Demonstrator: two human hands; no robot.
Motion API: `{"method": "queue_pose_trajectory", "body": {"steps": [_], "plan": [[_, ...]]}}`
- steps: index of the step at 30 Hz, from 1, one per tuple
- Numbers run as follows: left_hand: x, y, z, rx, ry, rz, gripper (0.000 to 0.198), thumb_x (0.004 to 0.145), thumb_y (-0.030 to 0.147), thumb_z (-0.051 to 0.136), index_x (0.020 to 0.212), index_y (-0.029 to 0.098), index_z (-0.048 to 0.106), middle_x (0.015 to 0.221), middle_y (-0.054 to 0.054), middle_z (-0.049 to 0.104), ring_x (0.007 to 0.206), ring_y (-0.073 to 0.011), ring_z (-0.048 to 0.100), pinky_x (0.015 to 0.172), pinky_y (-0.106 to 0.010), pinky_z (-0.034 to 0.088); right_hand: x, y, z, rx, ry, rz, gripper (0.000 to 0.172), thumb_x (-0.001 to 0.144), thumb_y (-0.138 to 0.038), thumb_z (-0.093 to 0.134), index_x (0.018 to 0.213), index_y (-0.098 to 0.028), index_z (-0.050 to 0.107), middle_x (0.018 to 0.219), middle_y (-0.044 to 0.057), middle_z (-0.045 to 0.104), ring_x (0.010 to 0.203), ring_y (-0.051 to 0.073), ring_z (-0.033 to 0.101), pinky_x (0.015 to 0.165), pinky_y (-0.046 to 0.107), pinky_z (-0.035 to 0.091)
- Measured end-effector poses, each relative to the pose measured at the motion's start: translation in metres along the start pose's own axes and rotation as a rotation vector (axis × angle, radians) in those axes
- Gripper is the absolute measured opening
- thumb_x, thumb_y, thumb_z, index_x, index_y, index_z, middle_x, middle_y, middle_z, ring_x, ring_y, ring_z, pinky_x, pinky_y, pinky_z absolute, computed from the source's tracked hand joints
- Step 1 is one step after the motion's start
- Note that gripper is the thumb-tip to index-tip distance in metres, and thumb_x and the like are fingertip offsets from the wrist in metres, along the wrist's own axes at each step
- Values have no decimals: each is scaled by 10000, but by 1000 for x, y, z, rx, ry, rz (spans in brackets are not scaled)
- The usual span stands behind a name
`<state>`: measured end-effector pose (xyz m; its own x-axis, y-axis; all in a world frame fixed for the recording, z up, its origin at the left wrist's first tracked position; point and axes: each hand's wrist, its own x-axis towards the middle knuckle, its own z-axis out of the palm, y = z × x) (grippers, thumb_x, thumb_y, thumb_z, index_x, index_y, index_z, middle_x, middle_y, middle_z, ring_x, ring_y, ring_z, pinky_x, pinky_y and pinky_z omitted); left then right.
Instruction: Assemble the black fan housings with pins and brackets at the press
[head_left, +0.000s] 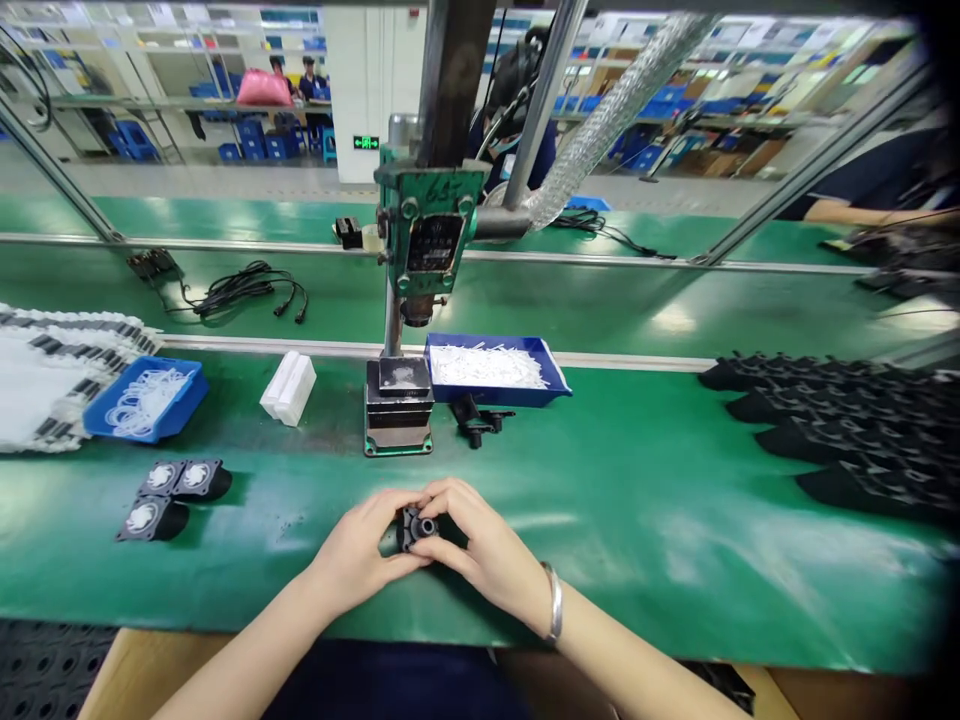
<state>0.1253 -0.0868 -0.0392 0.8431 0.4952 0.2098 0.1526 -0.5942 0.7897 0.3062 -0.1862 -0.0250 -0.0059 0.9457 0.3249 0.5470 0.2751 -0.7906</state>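
Between my two hands, just above the green bench top (637,560), is a small black plastic part with a round hollow centre (424,527). My left hand (365,545) curls around its left side, and my right hand (480,545) grips it from the right with thumb and fingers. Parts of its body are hidden behind my fingers. Beyond my hands stands a green hand press (431,225) over a black metal block (398,405). A few black plastic pieces (478,420) lie to the right of that block.
A blue tray of white strips (559,375) sits behind the press block. Leftward are a white block (289,388), a blue bin of white rings (180,415) and three black square parts (150,515). Rows of black parts (862,430) line the right side. Cables (247,288) lie farther back.
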Motion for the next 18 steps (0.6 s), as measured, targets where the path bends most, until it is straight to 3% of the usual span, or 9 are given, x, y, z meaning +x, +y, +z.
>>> {"method": "queue_pose_trajectory", "body": {"steps": [4,7,10,12,14,16,18], "plan": [[28,19,-38,46,112,140,403,835,290,730,1202,256,566,1120,-58,671,1019,-202,652,879,-325,563,27,-24,-52,-149,94,-161,341,901,-405,655,1171,-244,522,1219,110,554,1165,242,548,985,434,505],[67,28,-73,112,263,200,364,817,335,751,1134,231,606,1064,-57,661,999,-207,645,875,-344,564,72,-49,-106,-347,380,-323,267,898,-301,670,1131,-246,550,1182,111,575,1167,257,551,1009,483,494],[109,26,-95,84,330,171,383,774,387,773,1073,203,619,1021,-53,650,952,-209,660,860,-372,581,133,-80,-158,-318,631,-458,367,877,-296,693,1196,-221,529,1286,112,527,1217,217,552,964,358,537],[130,20,-99,33,322,160,398,751,412,780,1032,189,609,1001,-46,641,907,-199,669,845,-379,593,174,-108,-187,-245,671,-474,534,860,-305,681,1322,-175,446,1419,108,450,1288,194,507,984,271,487],[144,15,-99,8,308,163,411,741,424,781,1016,180,599,1000,-47,637,891,-195,674,845,-385,597,205,-138,-207,-162,595,-453,696,840,-314,614,1435,-133,303,1540,96,307,1291,203,490,919,240,446],[151,11,-97,9,295,171,420,747,428,776,1030,177,592,1012,-52,640,908,-200,679,859,-387,595,218,-163,-217,-95,482,-427,658,866,-315,444,1459,-131,225,1459,34,407,1191,191,555,784,264,434],[153,8,-96,3,284,177,424,759,428,765,1049,177,586,1022,-56,643,930,-204,682,875,-389,592,212,-171,-212,-137,487,-481,569,880,-299,339,1417,-118,295,1228,-56,565,1074,151,615,699,270,415]]}}
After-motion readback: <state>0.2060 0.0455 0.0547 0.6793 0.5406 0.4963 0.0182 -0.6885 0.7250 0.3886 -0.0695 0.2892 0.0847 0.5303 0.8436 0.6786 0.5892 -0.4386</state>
